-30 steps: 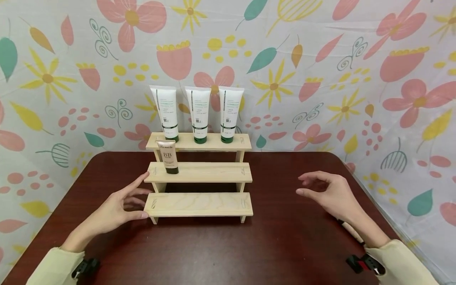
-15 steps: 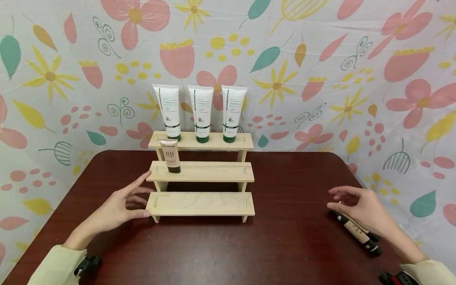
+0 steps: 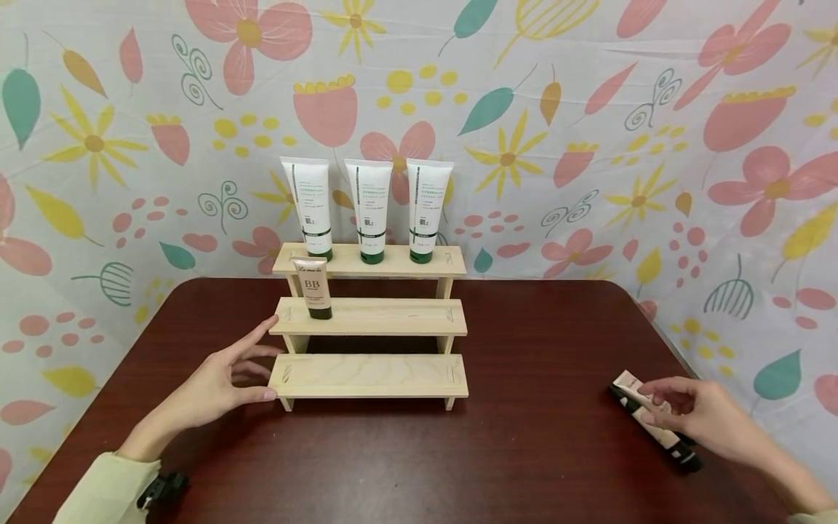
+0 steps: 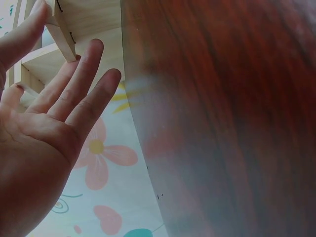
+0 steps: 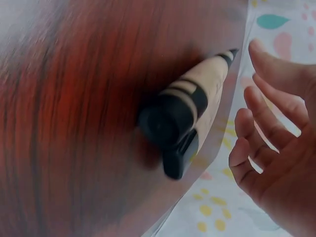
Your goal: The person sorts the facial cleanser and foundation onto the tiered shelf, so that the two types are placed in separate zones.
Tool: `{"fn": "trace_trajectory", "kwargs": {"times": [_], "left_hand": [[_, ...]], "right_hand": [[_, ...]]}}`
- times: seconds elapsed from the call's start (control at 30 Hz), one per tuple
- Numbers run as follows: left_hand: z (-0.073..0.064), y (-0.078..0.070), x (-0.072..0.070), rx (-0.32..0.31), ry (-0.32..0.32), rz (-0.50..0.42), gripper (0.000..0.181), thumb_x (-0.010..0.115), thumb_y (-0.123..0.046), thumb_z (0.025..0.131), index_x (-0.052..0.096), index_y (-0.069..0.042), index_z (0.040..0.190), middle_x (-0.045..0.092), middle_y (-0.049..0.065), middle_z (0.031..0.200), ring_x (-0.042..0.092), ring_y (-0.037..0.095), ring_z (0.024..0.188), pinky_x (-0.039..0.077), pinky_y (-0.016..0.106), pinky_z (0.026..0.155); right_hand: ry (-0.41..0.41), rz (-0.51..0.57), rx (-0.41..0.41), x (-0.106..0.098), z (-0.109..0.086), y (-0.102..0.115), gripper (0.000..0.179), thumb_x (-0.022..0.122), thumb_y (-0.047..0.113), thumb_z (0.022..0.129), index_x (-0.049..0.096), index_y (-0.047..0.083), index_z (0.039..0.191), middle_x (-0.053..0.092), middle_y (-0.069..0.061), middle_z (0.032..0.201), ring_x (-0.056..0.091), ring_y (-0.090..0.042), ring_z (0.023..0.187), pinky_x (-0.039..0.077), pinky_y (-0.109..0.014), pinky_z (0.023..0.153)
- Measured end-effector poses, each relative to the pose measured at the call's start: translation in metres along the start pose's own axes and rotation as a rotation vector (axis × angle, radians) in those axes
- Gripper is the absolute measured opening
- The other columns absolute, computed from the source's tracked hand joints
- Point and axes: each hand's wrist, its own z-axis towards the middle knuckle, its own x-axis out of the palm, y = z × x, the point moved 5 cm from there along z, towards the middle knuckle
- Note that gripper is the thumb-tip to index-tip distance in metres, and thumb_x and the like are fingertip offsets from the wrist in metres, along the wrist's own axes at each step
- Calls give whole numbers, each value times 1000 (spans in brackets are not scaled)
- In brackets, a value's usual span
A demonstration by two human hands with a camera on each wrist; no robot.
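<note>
My left hand (image 3: 212,389) is at the left side of a three-tier wooden display rack (image 3: 369,377). Its index fingertip touches the end of the middle shelf and its thumb the end of the bottom one; the left wrist view shows the other fingers stretched out. Over two cosmetic tubes lying at the table's right side is my right hand (image 3: 710,418), fingers loosely bent. One is a beige-and-black tube (image 5: 210,74) with a round black cap. Partly hidden beside it lies a pale beige tube (image 3: 627,380). In the right wrist view a gap shows between the fingers and both tubes.
Three white tubes with green caps, one in the middle (image 3: 369,207), stand on the top shelf. A small beige BB cream tube (image 3: 313,287) stands on the middle shelf's left. The dark red table (image 3: 524,451) backs onto a flowered cloth (image 3: 524,58).
My right hand has moved right and towards me, from beside the rack's right to over the two tubes, which have come into view. My left hand keeps its place at the rack.
</note>
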Motion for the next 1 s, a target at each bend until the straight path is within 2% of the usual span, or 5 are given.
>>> {"fn": "trace_trajectory", "kwargs": {"times": [0.13, 0.27, 0.5, 0.77, 1.0], "left_hand": [[0, 1, 0, -6, 1, 2, 110, 91, -12, 85, 24, -28, 170, 65, 19, 134, 73, 20, 100, 59, 33, 87], [-1, 1, 1, -8, 1, -1, 110, 91, -12, 85, 24, -28, 170, 65, 20, 134, 73, 20, 100, 59, 34, 87], [0, -1, 1, -3, 3, 1, 110, 91, -11, 85, 23, -27, 170, 65, 20, 134, 73, 20, 100, 60, 36, 88], [-1, -3, 0, 6, 4, -4, 110, 91, -10, 84, 23, -25, 170, 65, 21, 134, 73, 21, 100, 59, 33, 87], [-1, -3, 1, 14, 0, -7, 110, 91, -10, 84, 24, -25, 170, 65, 21, 134, 73, 21, 99, 60, 34, 86]], "right_hand": [[103, 90, -26, -1, -4, -10, 28, 83, -6, 85, 74, -3, 112, 68, -2, 87, 55, -9, 65, 49, -25, 51], [184, 161, -35, -2, -7, -21, 27, 78, -8, 89, 72, -7, 116, 72, -2, 94, 63, -5, 75, 56, -27, 57], [296, 237, 56, -3, -11, -38, 30, 73, -6, 95, 65, -18, 122, 72, 1, 105, 67, -7, 88, 61, -31, 67], [296, 208, 12, -1, -13, -41, 27, 73, -10, 93, 65, -20, 117, 70, -1, 94, 64, -5, 82, 58, -28, 63], [256, 152, 48, 1, -12, -37, 27, 78, -8, 89, 69, -15, 113, 63, -1, 87, 56, -8, 73, 50, -25, 57]]}}
